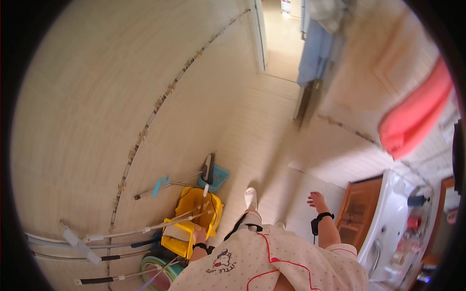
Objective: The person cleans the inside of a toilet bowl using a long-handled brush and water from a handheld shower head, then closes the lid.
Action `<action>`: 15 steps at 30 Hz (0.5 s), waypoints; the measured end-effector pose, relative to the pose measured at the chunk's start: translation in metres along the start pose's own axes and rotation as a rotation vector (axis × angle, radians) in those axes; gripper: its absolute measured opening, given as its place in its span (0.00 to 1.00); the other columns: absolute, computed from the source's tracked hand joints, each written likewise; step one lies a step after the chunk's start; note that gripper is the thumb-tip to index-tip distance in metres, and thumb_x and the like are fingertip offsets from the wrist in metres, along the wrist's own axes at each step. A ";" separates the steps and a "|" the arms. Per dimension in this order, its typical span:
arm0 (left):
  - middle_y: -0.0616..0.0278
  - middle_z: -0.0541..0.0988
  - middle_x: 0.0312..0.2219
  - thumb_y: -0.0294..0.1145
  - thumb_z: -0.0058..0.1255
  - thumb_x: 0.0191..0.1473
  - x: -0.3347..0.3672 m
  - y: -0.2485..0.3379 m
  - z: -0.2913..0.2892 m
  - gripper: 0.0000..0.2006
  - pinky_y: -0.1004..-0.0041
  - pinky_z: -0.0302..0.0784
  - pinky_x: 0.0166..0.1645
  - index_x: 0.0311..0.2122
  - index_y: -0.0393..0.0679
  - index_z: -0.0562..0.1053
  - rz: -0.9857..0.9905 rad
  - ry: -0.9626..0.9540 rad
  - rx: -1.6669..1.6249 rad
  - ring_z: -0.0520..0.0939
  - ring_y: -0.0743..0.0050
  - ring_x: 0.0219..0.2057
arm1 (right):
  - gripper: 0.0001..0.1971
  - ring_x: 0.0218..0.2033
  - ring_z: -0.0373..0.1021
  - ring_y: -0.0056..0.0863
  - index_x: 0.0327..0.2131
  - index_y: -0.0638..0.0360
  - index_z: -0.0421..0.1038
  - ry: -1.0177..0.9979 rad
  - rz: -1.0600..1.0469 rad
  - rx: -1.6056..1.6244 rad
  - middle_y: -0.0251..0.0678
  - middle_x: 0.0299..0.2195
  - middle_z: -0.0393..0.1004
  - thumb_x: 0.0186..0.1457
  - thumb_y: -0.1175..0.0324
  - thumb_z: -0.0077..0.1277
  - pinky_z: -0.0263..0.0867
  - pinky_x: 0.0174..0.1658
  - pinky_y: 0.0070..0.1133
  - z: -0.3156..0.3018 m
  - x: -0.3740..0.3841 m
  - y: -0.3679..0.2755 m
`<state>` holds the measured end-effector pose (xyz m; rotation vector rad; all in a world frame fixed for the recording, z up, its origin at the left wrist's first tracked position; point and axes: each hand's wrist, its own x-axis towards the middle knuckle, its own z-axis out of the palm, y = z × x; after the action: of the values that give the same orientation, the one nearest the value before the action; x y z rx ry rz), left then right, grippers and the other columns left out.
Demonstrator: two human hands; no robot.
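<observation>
Down at my left side, my left hand [199, 235] is against the near part of a yellow mop bucket [216, 216]. Its fingers are too small and partly hidden, so their grip is unclear. Thin handles cross the bucket's top, one with a white end [206, 190]. My right hand [317, 200] hangs in the air out to the right, with nothing in it and its fingers apart. It is nearest to a wooden cabinet [358, 206] but does not touch it. Black bands circle both wrists.
Several mop and broom poles [131, 235] lean at the left wall. Green and pink basins [150, 266] stand below them; a blue dustpan [221, 177] is beyond the bucket. A white sink [388, 213] is at right, a red towel [412, 114] above. The doorway [281, 48] lies ahead.
</observation>
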<state>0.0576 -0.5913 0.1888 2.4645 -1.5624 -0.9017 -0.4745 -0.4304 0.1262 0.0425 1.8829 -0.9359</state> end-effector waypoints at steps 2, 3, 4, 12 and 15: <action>0.45 0.72 0.33 0.33 0.43 0.41 0.053 -0.023 0.019 0.14 0.63 0.67 0.40 0.36 0.40 0.68 0.112 -0.035 0.269 0.72 0.49 0.36 | 0.15 0.24 0.68 0.27 0.41 0.56 0.62 -0.065 -0.064 0.118 0.35 0.30 0.69 0.47 0.67 0.40 0.64 0.25 0.23 0.043 0.017 -0.077; 0.45 0.72 0.33 0.33 0.43 0.41 0.069 -0.010 0.022 0.14 0.63 0.67 0.40 0.36 0.40 0.68 0.012 -0.037 0.205 0.72 0.50 0.37 | 0.15 0.24 0.68 0.27 0.41 0.56 0.62 -0.063 -0.072 0.118 0.35 0.30 0.69 0.47 0.67 0.40 0.64 0.25 0.23 0.059 0.029 -0.104; 0.45 0.72 0.34 0.32 0.43 0.42 0.084 0.005 0.027 0.14 0.63 0.67 0.40 0.36 0.39 0.68 -0.085 -0.041 0.140 0.72 0.50 0.37 | 0.16 0.25 0.68 0.27 0.41 0.56 0.62 -0.096 -0.100 0.147 0.35 0.30 0.69 0.46 0.67 0.41 0.64 0.27 0.22 0.075 0.041 -0.132; 0.48 0.72 0.36 0.33 0.42 0.46 0.247 0.248 0.012 0.15 0.64 0.68 0.40 0.40 0.39 0.66 0.042 -0.130 -0.122 0.71 0.54 0.39 | 0.17 0.28 0.69 0.28 0.42 0.58 0.61 -0.311 -0.127 0.065 0.37 0.33 0.68 0.48 0.65 0.40 0.65 0.30 0.22 0.162 0.103 -0.302; 0.49 0.71 0.38 0.32 0.41 0.46 0.319 0.349 0.015 0.17 0.66 0.66 0.42 0.43 0.38 0.64 0.288 -0.169 0.057 0.71 0.54 0.39 | 0.18 0.27 0.69 0.27 0.42 0.58 0.62 -0.240 -0.135 0.072 0.37 0.33 0.69 0.46 0.63 0.42 0.64 0.29 0.22 0.171 0.131 -0.366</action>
<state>-0.1317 -1.0241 0.1685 2.1652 -1.9593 -1.0475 -0.5618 -0.8395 0.2015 -0.1489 1.6457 -1.0520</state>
